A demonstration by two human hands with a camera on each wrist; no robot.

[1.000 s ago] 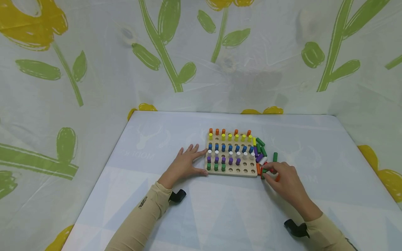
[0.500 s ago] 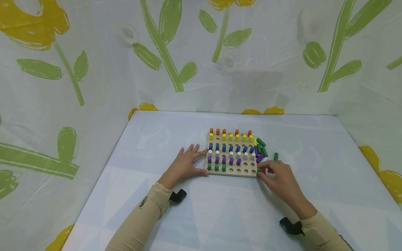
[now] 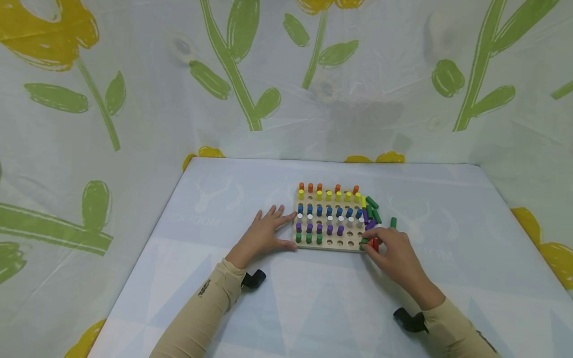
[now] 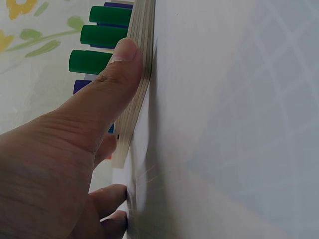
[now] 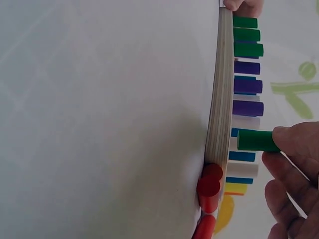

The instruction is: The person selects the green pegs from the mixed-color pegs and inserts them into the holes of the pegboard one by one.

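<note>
A wooden pegboard (image 3: 340, 247) bears rows of coloured pegs: orange, yellow, blue, white, purple and green from back to front. My left hand (image 3: 264, 233) lies with fingers spread, thumb and fingertips at the board's left edge. In the left wrist view its thumb (image 4: 124, 52) touches the board's layered side. Between thumb and fingertips my right hand (image 3: 398, 253) pinches a green peg (image 5: 256, 141), held over the front right corner of the board. Three green pegs (image 3: 309, 238) stand at the left of the front row, with bare holes (image 3: 340, 243) to their right.
Loose pegs lie along the board's right side: green (image 3: 371, 202), purple (image 3: 370, 224), yellow (image 3: 363, 201) and red (image 5: 208, 191). One green peg (image 3: 393, 222) lies apart, farther right. A patterned cloth (image 3: 250, 179) covers the table, and a flower-print curtain (image 3: 313, 114) hangs behind it.
My right hand has moved left with the green peg, from the loose pegs to over the board's front right corner. My left hand has stayed at the left edge.
</note>
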